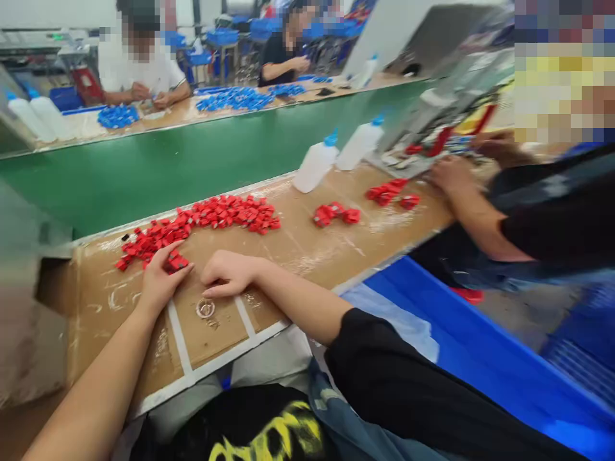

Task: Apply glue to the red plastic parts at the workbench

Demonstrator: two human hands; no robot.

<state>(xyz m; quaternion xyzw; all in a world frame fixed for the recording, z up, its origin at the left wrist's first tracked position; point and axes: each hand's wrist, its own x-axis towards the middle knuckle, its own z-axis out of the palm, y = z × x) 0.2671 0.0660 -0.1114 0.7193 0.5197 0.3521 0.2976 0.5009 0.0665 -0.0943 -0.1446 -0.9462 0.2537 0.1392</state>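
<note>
My left hand [163, 276] is at the near end of a long heap of small red plastic pieces [225, 212]. Its thumb and forefinger curve around a few red pieces [177, 261] at the heap's edge. To the right, my right hand [229, 272] hovers over or rests on the brown tabletop with its fingers curled in. What those fingers hold, if anything, is hidden. Just below that hand a small clear ring-shaped item [205, 308] lies on the table, with dark crumbs beside it.
Two white bottles with blue caps [317, 163] stand by the green divider [216, 153]. Smaller red clusters [336, 214] lie further right, near a co-worker's hand [451, 174]. A blue bin [461, 346] is below the table's right edge. People sit beyond the divider with blue pieces [235, 99].
</note>
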